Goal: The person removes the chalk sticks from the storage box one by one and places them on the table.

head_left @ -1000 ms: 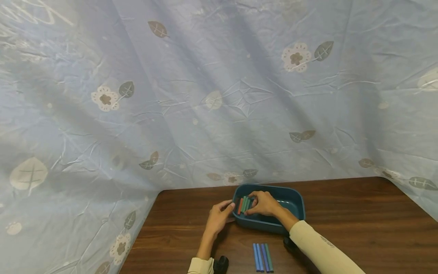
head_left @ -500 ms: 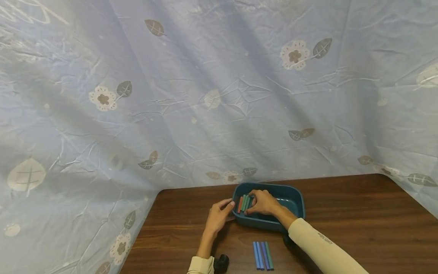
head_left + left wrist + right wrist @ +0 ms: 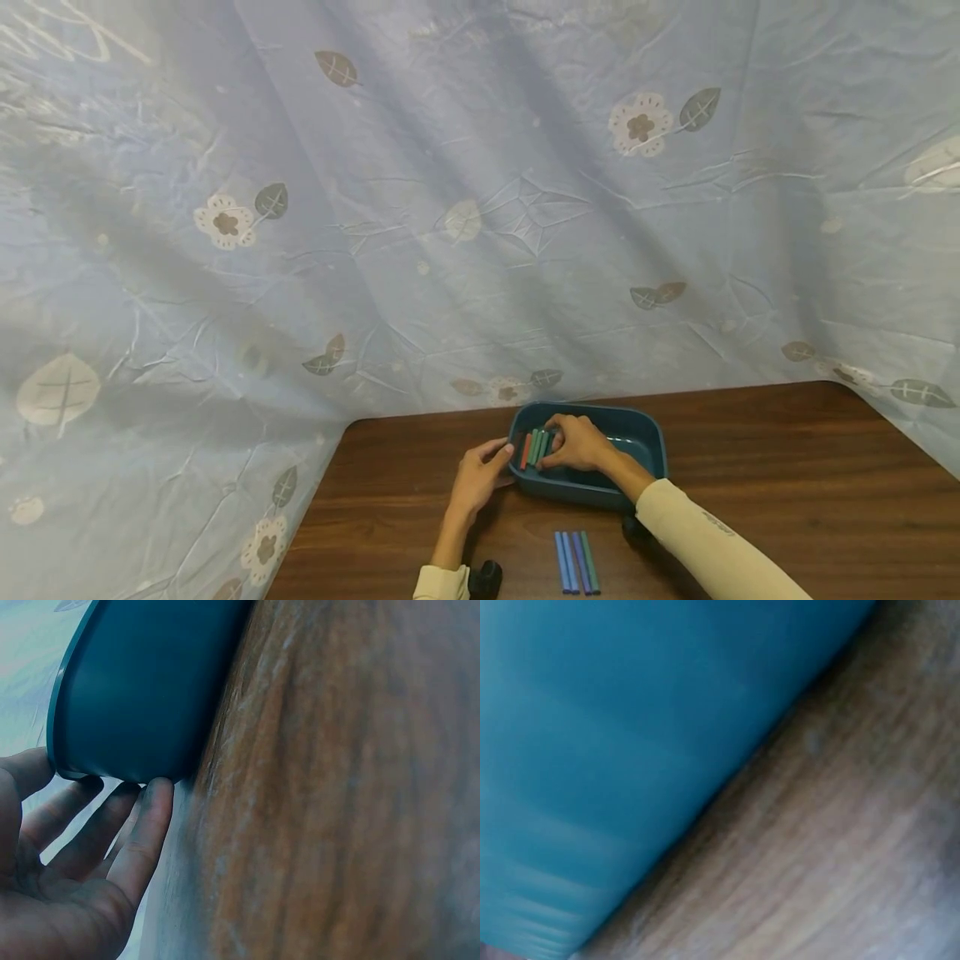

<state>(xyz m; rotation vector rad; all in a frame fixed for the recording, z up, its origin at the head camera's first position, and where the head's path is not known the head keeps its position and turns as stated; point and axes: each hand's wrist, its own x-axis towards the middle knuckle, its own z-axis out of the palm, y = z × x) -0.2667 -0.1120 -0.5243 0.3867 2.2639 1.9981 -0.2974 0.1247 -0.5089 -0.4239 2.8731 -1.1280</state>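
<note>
A dark teal tub [image 3: 592, 496] stands on the table near its back edge. My left hand [image 3: 476, 479] is at the tub's left end; in the left wrist view its extended fingers [image 3: 154, 817] touch the outer wall, with the thumb at the rim. Inside the tub, at the left, lie a red stick [image 3: 526, 451] and green sticks [image 3: 537, 447] side by side. My right hand [image 3: 579, 444] reaches into the tub, thumb and fingers curled at the two ends of a dark green stick [image 3: 549, 442]. The right wrist view shows only the tub's side and tabletop.
In front of the tub, several slim sticks lie in a row: blue sticks [image 3: 566, 562], a purple one [image 3: 581, 562] and a green one [image 3: 590, 562]. A patterned pale blue cloth [image 3: 465, 250] hangs behind the brown wooden table [image 3: 787, 483].
</note>
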